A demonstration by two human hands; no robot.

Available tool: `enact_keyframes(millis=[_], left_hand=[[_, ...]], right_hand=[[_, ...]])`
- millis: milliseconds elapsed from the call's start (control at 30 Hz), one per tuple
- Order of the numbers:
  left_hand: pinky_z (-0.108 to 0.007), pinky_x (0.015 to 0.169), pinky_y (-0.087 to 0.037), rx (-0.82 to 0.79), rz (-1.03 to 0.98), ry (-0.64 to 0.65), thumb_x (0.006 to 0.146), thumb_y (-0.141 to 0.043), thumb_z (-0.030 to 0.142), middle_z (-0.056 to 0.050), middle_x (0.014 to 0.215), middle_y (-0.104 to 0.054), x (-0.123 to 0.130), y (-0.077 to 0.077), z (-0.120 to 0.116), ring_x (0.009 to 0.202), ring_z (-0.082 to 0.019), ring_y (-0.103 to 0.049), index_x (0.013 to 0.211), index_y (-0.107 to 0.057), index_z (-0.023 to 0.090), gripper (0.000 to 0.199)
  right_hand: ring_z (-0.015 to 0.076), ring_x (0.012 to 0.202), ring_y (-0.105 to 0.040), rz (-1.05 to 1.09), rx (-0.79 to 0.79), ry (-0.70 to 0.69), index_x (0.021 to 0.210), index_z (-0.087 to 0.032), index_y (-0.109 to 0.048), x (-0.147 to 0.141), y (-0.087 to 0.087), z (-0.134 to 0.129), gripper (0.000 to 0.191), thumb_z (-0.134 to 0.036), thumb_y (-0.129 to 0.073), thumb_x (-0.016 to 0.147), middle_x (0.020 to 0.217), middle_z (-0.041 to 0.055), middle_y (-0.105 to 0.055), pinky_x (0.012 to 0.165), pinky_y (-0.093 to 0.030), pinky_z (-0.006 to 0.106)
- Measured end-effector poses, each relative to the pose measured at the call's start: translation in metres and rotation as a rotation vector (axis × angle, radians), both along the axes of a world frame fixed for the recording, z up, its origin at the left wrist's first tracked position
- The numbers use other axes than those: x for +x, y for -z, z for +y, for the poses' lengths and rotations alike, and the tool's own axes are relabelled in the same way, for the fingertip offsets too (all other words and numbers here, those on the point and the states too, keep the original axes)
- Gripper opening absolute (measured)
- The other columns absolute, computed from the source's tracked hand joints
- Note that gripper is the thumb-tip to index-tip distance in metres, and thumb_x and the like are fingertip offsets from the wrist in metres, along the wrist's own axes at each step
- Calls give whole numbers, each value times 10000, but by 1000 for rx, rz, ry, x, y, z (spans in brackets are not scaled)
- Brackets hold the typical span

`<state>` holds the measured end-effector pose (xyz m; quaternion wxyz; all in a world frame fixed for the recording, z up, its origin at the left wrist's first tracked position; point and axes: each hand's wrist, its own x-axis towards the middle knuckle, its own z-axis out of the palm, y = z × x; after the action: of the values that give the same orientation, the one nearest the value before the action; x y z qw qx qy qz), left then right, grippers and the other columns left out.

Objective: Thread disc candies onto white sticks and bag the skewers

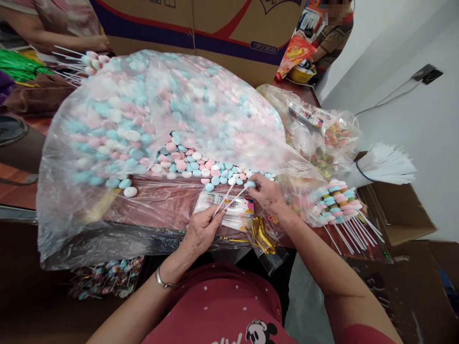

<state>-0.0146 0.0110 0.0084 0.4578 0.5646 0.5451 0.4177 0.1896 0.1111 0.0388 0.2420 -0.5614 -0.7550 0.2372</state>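
From where I stand, the person's left hand (204,229) has its fingers closed around two white sticks (223,200), which slant up and away over the worktop (138,205). The right hand (267,193) pinches a pale blue candy (250,184) between its fingers, at the far end of one stick. The other stick's tip reaches the near edge of a spread of pink, blue and white candies (193,165), just beside the blue one.

Most of that spread lies under a big clear plastic sheet (107,114). Below the hands are printed packets (208,201) and, right of them, a bunch of gold ties (263,234). Finished-looking candy skewers (340,205) lie farther right, sticks toward the person, near a banded bundle of white sticks (387,165). More skewers (95,62) rest at the far left. A large cardboard box (193,28) stands behind the sheet, with another person (53,26) to its left and one (333,38) to its right.
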Motion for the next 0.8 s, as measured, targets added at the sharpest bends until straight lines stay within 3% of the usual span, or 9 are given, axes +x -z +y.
enact_keyframes(millis=[100,200,533,800], left_hand=[[-218,549,-361,16,10,26,890,-489,383,40,574,-486,1,-4,2,561,-118,-425,860,-709,169,308],[-214,551,-356,22,27,35,885,-492,369,44,571,-485,1,-5,3,556,-115,-426,874,-722,167,306],[-219,572,-375,-6,35,33,883,-492,354,42,559,-488,2,-8,5,561,-124,-434,854,-721,175,291],[-219,575,-379,-2,29,33,872,-497,353,43,554,-482,2,-11,6,572,-124,-446,780,-701,178,284]], right_hand=[[104,531,-513,587,-270,118,841,-204,-625,8,-5,3,187,-318,-676,702,666,-42,-612,509,-400,234],[77,477,-505,890,-452,118,791,-187,-628,11,-10,3,274,-320,-768,596,660,-38,-639,451,-383,212],[85,493,-544,936,-496,67,815,-196,-674,10,-11,-1,281,-282,-807,583,651,-39,-676,448,-418,201],[115,694,-621,940,-428,40,842,-210,-725,9,-10,2,275,-276,-824,594,768,-15,-718,641,-506,242]])
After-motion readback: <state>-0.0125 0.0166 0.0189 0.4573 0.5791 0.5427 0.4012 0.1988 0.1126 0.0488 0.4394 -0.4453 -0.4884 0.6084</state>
